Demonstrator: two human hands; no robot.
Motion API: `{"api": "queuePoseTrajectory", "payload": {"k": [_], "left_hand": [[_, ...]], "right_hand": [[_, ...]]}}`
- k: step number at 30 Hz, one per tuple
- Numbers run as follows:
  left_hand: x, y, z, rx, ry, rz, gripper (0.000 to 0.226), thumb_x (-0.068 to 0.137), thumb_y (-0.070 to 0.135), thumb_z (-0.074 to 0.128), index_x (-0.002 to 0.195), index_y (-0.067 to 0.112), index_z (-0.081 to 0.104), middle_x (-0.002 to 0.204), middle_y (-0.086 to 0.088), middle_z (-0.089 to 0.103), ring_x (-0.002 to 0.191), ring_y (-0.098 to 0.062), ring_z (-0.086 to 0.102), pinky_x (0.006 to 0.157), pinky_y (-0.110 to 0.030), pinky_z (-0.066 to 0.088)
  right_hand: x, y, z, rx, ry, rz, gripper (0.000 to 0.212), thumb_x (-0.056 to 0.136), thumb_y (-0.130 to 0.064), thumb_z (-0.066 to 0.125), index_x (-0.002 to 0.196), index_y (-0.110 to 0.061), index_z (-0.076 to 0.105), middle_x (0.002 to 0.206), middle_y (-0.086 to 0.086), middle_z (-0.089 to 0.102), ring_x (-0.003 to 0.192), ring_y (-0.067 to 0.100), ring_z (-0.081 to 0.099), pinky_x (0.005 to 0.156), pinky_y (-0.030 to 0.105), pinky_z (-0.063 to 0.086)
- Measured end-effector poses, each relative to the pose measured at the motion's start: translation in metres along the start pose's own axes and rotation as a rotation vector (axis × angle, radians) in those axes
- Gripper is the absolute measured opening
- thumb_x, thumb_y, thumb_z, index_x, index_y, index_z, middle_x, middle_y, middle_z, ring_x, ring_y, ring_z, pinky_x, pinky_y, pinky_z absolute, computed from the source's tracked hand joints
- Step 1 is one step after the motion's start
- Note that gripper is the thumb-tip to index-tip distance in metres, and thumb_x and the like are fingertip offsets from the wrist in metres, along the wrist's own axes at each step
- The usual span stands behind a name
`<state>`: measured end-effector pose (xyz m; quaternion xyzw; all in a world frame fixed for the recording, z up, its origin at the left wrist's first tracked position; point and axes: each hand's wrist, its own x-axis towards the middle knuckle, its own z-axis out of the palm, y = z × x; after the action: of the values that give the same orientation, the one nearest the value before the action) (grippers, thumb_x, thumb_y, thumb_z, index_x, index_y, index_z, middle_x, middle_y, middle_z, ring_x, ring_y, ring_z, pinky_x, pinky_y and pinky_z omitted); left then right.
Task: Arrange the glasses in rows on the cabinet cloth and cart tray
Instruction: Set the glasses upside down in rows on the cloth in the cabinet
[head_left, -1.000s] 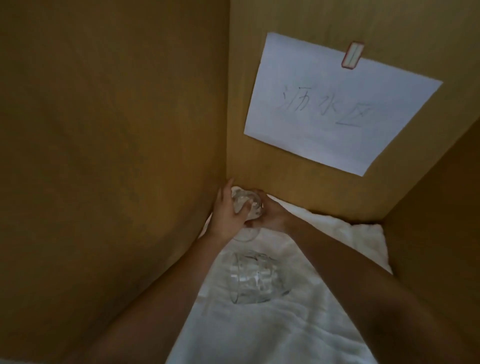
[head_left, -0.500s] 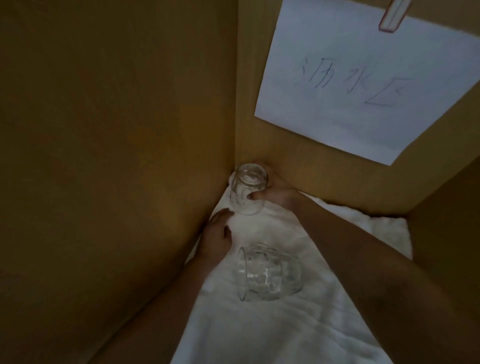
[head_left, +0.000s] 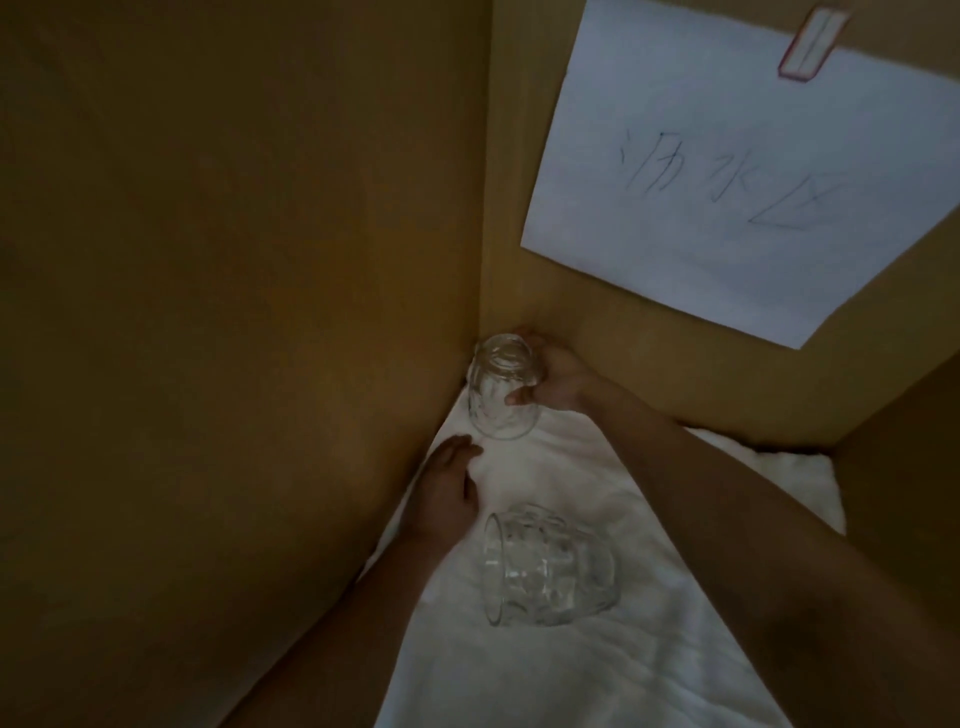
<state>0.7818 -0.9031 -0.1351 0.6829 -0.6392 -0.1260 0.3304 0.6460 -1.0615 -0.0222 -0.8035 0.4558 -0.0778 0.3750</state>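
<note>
Glass (head_left: 503, 395) gripped in my right hand (head_left: 558, 382), mid-frame corner; left hand (head_left: 447, 493) flat, empty, on cloth (head_left: 571, 675). I should seat it squarely into the corner, starting the row.

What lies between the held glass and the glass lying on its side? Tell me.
Only bare white cloth, in the head view; the left hand rests beside that stretch.

A glass (head_left: 503, 395) is gripped by the right hand (head_left: 563, 382) in the back corner of the cabinet (head_left: 234, 260), just beyond the fingertips (head_left: 460, 448) of the left hand (head_left: 444, 493), which is rested on the cloth (head_left: 519, 675). A second glass (head_left: 545, 569) is seen on the cloth, just right of that hand.
</note>
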Motion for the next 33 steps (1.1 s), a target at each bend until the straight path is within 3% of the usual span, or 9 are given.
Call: {"api": "queuePoseTrajectory", "payload": {"k": [3,5,7,11,15,21,25,28,33], "left_hand": [[0.005,0.006,-0.008,-0.013,-0.098,-0.052,0.044,0.083,-0.009,0.048,0.124,0.004,0.059,0.138,-0.013,0.049,0.134,-0.023,0.041,0.11,-0.016,0.021],[0.01,0.011,-0.014,-0.056,-0.183,-0.101,0.044,0.084,-0.01,0.046,0.125,0.002,0.056,0.14,-0.013,0.046,0.136,-0.023,0.038,0.107,-0.01,0.016],[0.017,0.016,-0.021,-0.106,-0.265,-0.155,0.043,0.088,-0.008,0.045,0.128,0.003,0.053,0.143,-0.011,0.042,0.136,-0.022,0.037,0.108,-0.015,0.021],[0.017,0.023,-0.03,-0.228,-0.278,-0.301,0.037,0.096,0.002,0.044,0.131,0.009,0.051,0.139,-0.009,0.047,0.119,-0.026,0.051,0.089,-0.023,0.041],[-0.007,0.017,-0.031,-0.295,-0.21,-0.385,0.031,0.096,0.006,0.045,0.125,0.01,0.057,0.132,-0.011,0.053,0.117,-0.031,0.053,0.095,-0.032,0.043],[-0.021,0.032,-0.034,-0.462,-0.065,-0.194,0.025,0.093,-0.004,0.048,0.115,-0.002,0.061,0.124,-0.015,0.059,0.117,-0.023,0.054,0.101,-0.025,0.038],[-0.055,0.046,-0.037,-0.65,-0.08,-0.185,0.021,0.097,0.004,0.045,0.112,0.009,0.059,0.117,-0.004,0.06,0.11,-0.014,0.054,0.098,-0.019,0.042],[-0.083,0.044,-0.032,-0.693,-0.161,-0.24,0.021,0.101,0.015,0.042,0.114,0.024,0.055,0.11,0.012,0.057,0.102,-0.002,0.053,0.08,0.0,0.038],[-0.078,0.053,-0.026,-0.752,-0.145,-0.284,0.028,0.099,0.013,0.043,0.125,0.013,0.054,0.117,0.003,0.06,0.105,-0.01,0.057,0.083,-0.008,0.045]], "right_hand": [[-0.007,-0.006,0.005,-0.185,0.119,0.015,0.099,0.073,-0.025,0.081,0.149,-0.011,0.019,0.148,0.01,0.032,0.136,0.024,0.031,0.11,0.026,0.029],[-0.017,-0.009,0.015,-0.29,0.23,0.023,0.1,0.077,-0.03,0.077,0.152,-0.02,0.011,0.152,0.01,0.026,0.137,0.031,0.027,0.112,0.041,0.03],[-0.03,-0.01,0.028,-0.231,0.292,0.024,0.097,0.08,-0.029,0.072,0.152,-0.025,0.008,0.154,0.008,0.019,0.139,0.032,0.024,0.112,0.049,0.028],[-0.057,-0.01,0.045,-0.003,0.364,0.013,0.088,0.081,-0.033,0.071,0.15,-0.022,0.018,0.157,0.004,0.018,0.144,0.021,0.017,0.115,0.045,0.025],[-0.106,-0.025,0.043,0.057,0.362,-0.152,0.071,0.085,-0.032,0.069,0.145,-0.023,0.034,0.155,0.0,0.024,0.141,0.012,0.024,0.108,0.015,0.019],[-0.159,-0.031,0.074,0.059,0.358,-0.255,0.067,0.075,-0.043,0.075,0.134,-0.022,0.052,0.145,0.0,0.043,0.134,0.01,0.038,0.112,0.025,0.031],[-0.186,-0.017,0.104,0.065,0.416,-0.261,0.068,0.072,-0.043,0.077,0.132,-0.02,0.054,0.141,0.0,0.047,0.13,0.01,0.043,0.107,0.015,0.031],[-0.196,-0.003,0.122,-0.122,0.471,-0.262,0.073,0.071,-0.054,0.071,0.134,-0.021,0.052,0.141,0.0,0.049,0.13,0.012,0.044,0.116,0.038,0.022],[-0.196,-0.003,0.132,-0.347,0.528,-0.178,0.085,0.066,-0.069,0.048,0.139,-0.026,0.045,0.142,-0.001,0.048,0.132,0.021,0.043,0.109,0.066,0.01]]}}
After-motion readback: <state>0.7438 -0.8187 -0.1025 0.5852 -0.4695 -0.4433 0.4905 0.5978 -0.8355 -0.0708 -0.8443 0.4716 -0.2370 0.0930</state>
